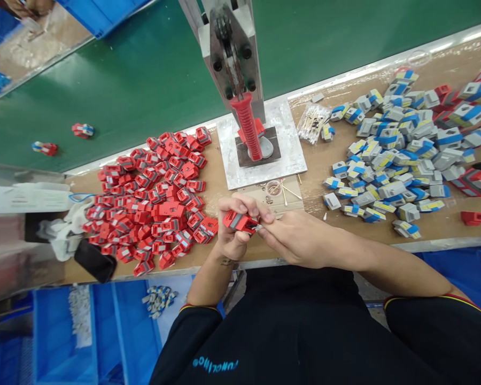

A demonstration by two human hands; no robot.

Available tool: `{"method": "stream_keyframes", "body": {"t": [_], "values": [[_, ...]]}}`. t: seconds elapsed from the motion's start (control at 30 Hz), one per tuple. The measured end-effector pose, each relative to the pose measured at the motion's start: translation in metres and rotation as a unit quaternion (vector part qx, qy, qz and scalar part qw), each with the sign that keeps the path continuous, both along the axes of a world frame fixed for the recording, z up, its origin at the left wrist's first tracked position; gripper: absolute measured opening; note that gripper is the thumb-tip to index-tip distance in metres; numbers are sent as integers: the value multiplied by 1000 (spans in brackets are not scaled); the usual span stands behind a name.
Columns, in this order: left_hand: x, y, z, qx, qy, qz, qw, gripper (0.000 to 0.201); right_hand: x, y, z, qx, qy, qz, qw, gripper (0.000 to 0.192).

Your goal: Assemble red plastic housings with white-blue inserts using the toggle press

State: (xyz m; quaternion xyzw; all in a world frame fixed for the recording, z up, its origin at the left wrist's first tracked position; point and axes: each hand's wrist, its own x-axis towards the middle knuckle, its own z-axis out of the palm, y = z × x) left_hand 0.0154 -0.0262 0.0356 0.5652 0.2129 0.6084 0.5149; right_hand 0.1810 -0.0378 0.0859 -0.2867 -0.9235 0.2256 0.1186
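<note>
My left hand (231, 227) is closed around a red toy car body (240, 221) with a grey band, held above the front of the bench. Against the near right end of that body, my right hand (294, 238) has its fingers pinched together on a small pale-tipped thing (258, 227), mostly hidden by the fingers. Just beyond the hands, several cotton swabs (285, 191) lie around a small round dish (273, 187) on a piece of cardboard (260, 199).
A hand press (240, 69) with a red handle (248, 128) stands on a metal plate (230, 155). Red car bodies (156, 203) are heaped left, grey-blue-yellow parts (385, 160) right. A bag of swabs (313, 122), a phone (95, 261), a green belt (136, 80) and blue bins (136, 321) surround them.
</note>
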Motion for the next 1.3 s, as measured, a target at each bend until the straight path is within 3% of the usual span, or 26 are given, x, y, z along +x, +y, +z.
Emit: {"method": "stream_keyframes", "body": {"t": [0.13, 0.57, 0.8, 1.07, 1.3], "values": [[2, 0, 3, 12, 11, 32, 999, 42, 1, -4, -2, 16, 34, -24, 999, 38], [-1, -1, -1, -10, -17, 30, 999, 47, 4, -6, 6, -78, 13, -72, 994, 30], [1, 0, 5, 40, -14, -3, 999, 30, 2, -4, 3, -76, 28, -39, 996, 36], [1, -2, 5, 13, -1, 17, 1000, 38, 3, 2, 3, -130, 60, -19, 990, 48], [3, -5, 3, 14, -3, -7, 1000, 31, 4, 3, 7, -191, 35, -3, 981, 45]]}}
